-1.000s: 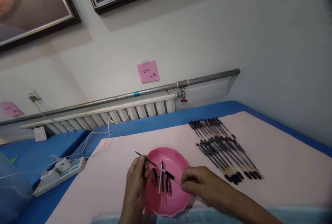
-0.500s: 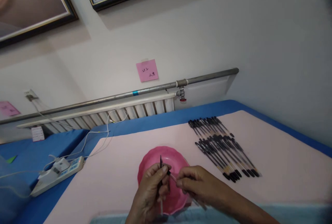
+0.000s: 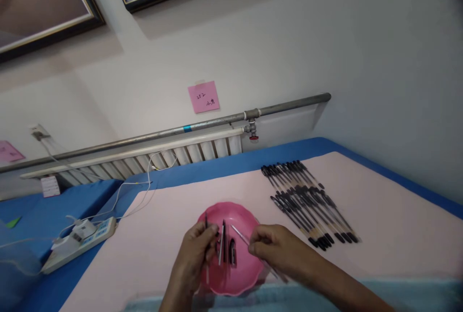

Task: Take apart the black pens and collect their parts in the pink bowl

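My left hand (image 3: 198,248) is over the left side of a pink scalloped bowl (image 3: 249,215). Its fingers pinch a slim pen refill (image 3: 207,273), dark at the top end and pale at the lower end. Over the bowl's right side, my right hand (image 3: 273,244) grips a clear pen barrel (image 3: 240,235), tilted with its far end toward the bowl's middle. The two held parts are apart. Inside the bowl lie several dark and pale slender pen parts (image 3: 222,244) and black pen caps (image 3: 232,254).
Capped black pens (image 3: 304,206) lie in two rows at the right on a pink sheet (image 3: 162,235) over a blue-covered table (image 3: 289,150). At the left rests a power strip (image 3: 104,232) with white cables. Behind the table are a radiator (image 3: 195,153) and a pipe (image 3: 155,133).
My hands have moved apart, the left one to the left. The clear barrel has come away from the left hand's fingers, and the parts in the bowl are now exposed.
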A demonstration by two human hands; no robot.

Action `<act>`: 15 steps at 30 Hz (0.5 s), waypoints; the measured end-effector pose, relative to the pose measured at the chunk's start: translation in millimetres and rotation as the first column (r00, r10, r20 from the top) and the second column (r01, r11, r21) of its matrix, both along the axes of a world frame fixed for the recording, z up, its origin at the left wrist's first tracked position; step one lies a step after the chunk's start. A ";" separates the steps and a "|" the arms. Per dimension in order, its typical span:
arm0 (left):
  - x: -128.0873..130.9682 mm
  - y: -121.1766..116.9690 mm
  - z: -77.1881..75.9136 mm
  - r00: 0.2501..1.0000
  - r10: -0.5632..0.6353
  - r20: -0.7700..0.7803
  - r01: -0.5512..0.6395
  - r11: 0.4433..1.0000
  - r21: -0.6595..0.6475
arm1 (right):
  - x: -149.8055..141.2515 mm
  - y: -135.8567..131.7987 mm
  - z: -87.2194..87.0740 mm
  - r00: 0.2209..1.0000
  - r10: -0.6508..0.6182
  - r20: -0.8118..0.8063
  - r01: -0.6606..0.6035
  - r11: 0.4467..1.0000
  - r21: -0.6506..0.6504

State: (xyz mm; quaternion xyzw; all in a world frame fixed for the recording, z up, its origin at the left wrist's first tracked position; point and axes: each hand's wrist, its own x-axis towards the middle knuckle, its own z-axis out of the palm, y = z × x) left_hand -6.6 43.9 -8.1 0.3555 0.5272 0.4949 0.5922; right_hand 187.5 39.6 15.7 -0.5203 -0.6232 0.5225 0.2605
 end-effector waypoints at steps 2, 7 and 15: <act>5.1 -0.2 -7.1 0.989 -0.074 -0.129 0.073 0.997 -0.012 | -2.2 1.4 -6.2 0.997 -0.064 0.040 0.063 0.997 0.048; 12.5 1.0 -23.6 0.950 -0.093 -0.297 0.108 0.993 0.035 | -7.2 1.5 -14.9 0.993 -0.083 0.088 0.069 0.987 0.148; 2.3 5.5 -31.1 0.822 -0.037 -0.569 0.080 0.995 0.050 | 19.0 17.1 -5.1 0.957 -0.136 0.256 0.046 0.943 0.329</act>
